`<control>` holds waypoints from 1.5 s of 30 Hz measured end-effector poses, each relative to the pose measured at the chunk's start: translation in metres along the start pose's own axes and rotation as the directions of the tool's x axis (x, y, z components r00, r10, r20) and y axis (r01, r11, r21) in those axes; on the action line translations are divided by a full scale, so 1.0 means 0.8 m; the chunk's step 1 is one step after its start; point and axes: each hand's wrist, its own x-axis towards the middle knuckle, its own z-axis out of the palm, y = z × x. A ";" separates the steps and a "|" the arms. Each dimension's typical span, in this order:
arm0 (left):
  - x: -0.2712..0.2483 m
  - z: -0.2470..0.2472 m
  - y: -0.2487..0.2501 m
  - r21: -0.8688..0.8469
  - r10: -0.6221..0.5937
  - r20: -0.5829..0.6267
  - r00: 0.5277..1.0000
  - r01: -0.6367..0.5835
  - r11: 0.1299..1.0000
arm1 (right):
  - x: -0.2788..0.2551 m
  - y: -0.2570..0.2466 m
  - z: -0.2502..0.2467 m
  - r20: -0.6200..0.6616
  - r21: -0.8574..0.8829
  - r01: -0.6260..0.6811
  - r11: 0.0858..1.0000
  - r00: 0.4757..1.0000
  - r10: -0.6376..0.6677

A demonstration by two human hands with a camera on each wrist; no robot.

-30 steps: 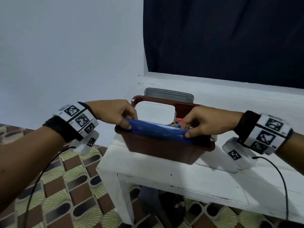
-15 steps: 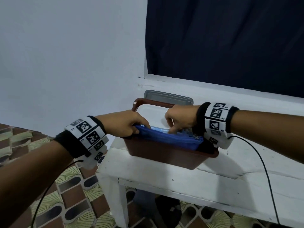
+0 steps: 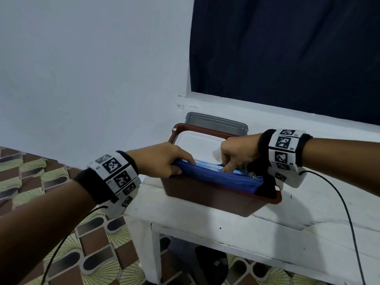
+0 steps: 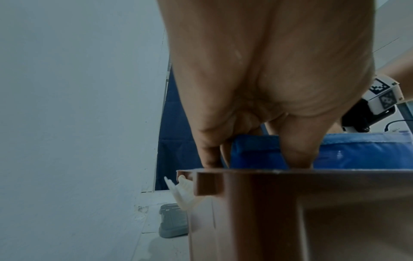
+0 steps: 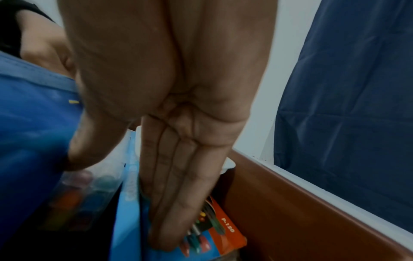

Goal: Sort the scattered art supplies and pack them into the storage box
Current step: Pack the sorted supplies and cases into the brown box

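The brown storage box (image 3: 216, 198) stands on the white table (image 3: 226, 229). A blue zip pouch (image 3: 222, 179) stands on edge along its near wall. My left hand (image 3: 184, 166) grips the pouch's left end, thumb on the near side, fingers behind. My right hand (image 3: 232, 163) reaches down behind the pouch. In the right wrist view its fingers (image 5: 178, 203) are straight and press on an orange pen pack (image 5: 225, 234), beside a light-blue pencil box (image 5: 128, 203). A clear pack of paint pots (image 5: 78, 197) lies under the pouch (image 5: 29, 123).
A white container (image 3: 197, 145) fills the box's far half. A grey lid (image 3: 216, 123) lies behind the box against the wall. The table's left edge drops to a patterned tile floor (image 3: 41, 182). A dark curtain (image 3: 287, 48) hangs behind.
My right hand left the pouch's right end and moved into the box behind the pouch. The pouch has sunk lower in the box. My left hand kept its hold.
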 end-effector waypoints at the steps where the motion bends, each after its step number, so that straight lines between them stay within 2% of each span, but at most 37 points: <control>1: 0.000 0.000 0.000 0.001 -0.001 -0.001 1.000 0.001 1.000 | -0.001 0.000 0.001 -0.004 0.005 0.003 1.000 1.000 -0.003; 4: -0.001 0.000 0.001 -0.004 -0.015 0.003 1.000 0.015 1.000 | -0.008 -0.001 0.003 0.002 -0.037 0.000 0.999 1.000 0.000; 8: 0.001 -0.002 0.005 0.042 -0.044 -0.002 0.999 0.044 0.998 | -0.007 -0.003 0.011 0.009 -0.218 -0.020 0.976 1.000 0.023; 11: 0.004 -0.006 0.012 0.112 -0.075 0.024 0.997 0.071 0.991 | -0.007 -0.009 0.013 -0.059 -0.337 -0.001 0.941 0.998 -0.020; 14: 0.007 -0.003 0.016 0.140 -0.105 0.071 0.992 0.094 0.986 | -0.014 -0.010 0.017 -0.135 -0.381 0.013 0.925 0.988 -0.070; 18: 0.015 -0.004 0.018 0.148 -0.161 0.188 0.969 0.134 0.980 | -0.019 -0.010 0.014 -0.174 -0.297 -0.031 0.954 0.984 -0.022; 20: 0.023 -0.008 0.019 0.180 -0.179 0.245 0.953 0.137 0.974 | -0.027 -0.011 -0.002 -0.200 -0.082 0.015 0.997 0.979 -0.031; 22: 0.033 -0.010 0.022 0.231 -0.205 0.270 0.941 0.143 0.962 | -0.032 -0.013 -0.014 -0.191 0.140 0.094 0.986 0.979 -0.066; 23: 0.037 -0.011 0.025 0.253 -0.215 0.280 0.936 0.144 0.957 | -0.032 -0.016 -0.016 -0.165 0.186 0.110 0.977 0.983 -0.079; 26: 0.050 -0.011 0.032 0.310 -0.253 0.315 0.915 0.153 0.938 | -0.023 -0.025 -0.005 -0.096 0.146 0.103 0.984 0.991 -0.090; 30: 0.052 -0.018 0.034 0.348 -0.261 0.356 0.898 0.132 0.928 | -0.018 -0.021 0.000 -0.108 0.186 0.078 0.980 0.992 -0.058; 33: 0.045 -0.029 0.026 0.292 -0.189 0.350 0.918 0.084 0.953 | -0.015 -0.017 0.001 -0.101 0.144 0.071 0.987 0.993 -0.056; 38: 0.035 -0.047 0.018 0.090 -0.122 0.197 0.973 0.106 0.990 | -0.009 -0.024 -0.005 -0.092 0.040 0.085 0.996 0.992 -0.081; 45: 0.035 -0.044 0.004 0.077 -0.099 0.220 0.970 0.084 0.993 | -0.011 -0.029 0.002 -0.147 -0.125 0.079 0.989 0.984 -0.097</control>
